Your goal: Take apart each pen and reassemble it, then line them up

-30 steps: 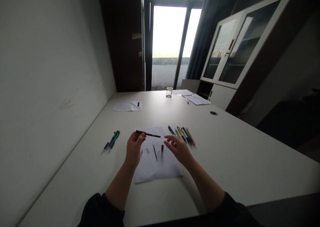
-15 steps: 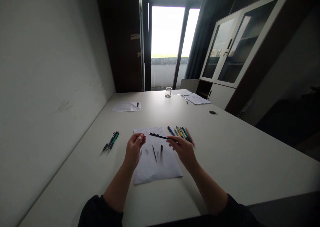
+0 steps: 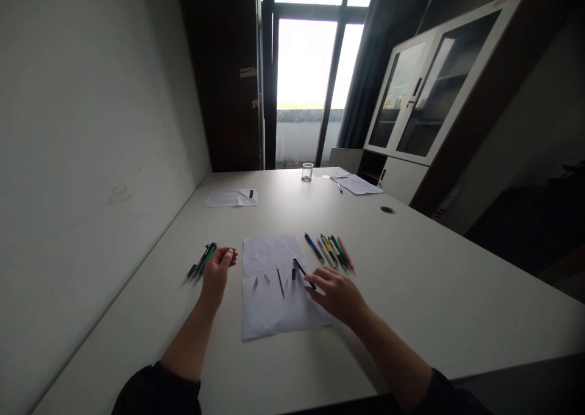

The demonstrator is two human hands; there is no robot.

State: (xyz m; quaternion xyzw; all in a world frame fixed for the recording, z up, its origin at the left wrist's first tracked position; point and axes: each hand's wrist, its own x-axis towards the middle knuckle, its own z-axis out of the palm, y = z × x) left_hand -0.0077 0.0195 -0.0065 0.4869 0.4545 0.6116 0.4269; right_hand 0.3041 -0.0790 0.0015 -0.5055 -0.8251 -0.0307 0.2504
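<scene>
Daylight pours through the window point(image 3: 304, 67) at the back, dark curtain point(image 3: 363, 74) to its right, pale wall point(image 3: 114, 128) down the left, glass-doored cabinet point(image 3: 432, 86) leaning into view at the right. And below it all spreads a white surface point(image 3: 283, 217), with the action right at its middle!

Here's the right hand point(image 3: 336, 290), thumb and fingers clamped on the near end of a black pen point(image 3: 300, 267). That pen slants over the right side of a written paper point(image 3: 278, 320), its far end up and to the left; whether it touches the sheet, I can't tell. Just left of it stands a dark cap point(image 3: 293, 274), and next along lies a thin refill point(image 3: 280, 283), with small parts point(image 3: 267, 278) scattered either side.

Over to the left hand point(image 3: 220, 275), off the paper's left edge, fingers curled in toward the thumb; whether they meet, or pinch anything, I can't tell. It sits right beside a left bunch point(image 3: 194, 270) of pens, partly covering it.

Beyond the right hand, a colourful right bunch point(image 3: 336, 253) shows blue, yellow, green and pink. Far back, a clear glass point(image 3: 306, 172) stands near some sheets point(image 3: 361, 185).
</scene>
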